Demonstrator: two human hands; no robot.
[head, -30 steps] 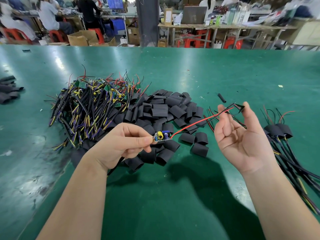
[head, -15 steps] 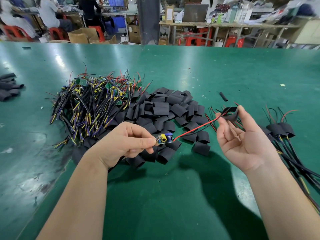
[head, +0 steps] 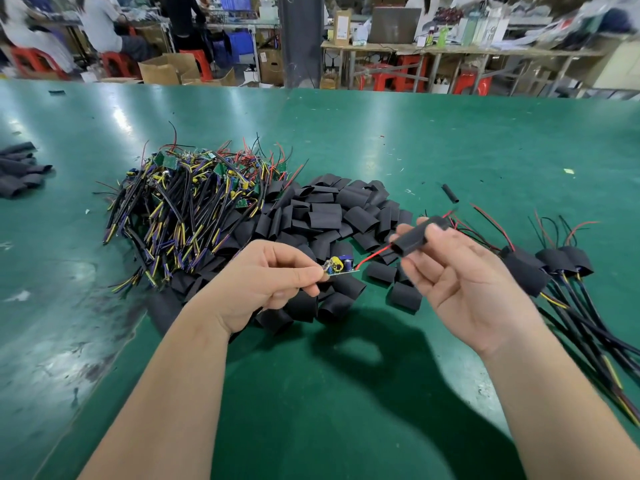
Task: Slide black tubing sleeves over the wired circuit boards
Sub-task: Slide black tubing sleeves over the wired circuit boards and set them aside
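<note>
My left hand pinches one end of a small circuit board with yellow and blue parts, held above the green table. Its red and black wires run right into a black tubing sleeve, which my right hand pinches between thumb and fingertips. The sleeve sits on the wires, a short way from the board. A heap of loose black sleeves lies behind my hands. Left of it is a pile of bare wired boards.
Several sleeved boards with cables lie at the right. More black sleeves sit at the far left edge. A short thin black tube lies alone behind. The green table reaches to a far edge, with people and benches beyond.
My right hand, which held the wire ends open-palmed, now pinches a sleeve threaded onto the wires and has moved left toward the board. My left hand stays put.
</note>
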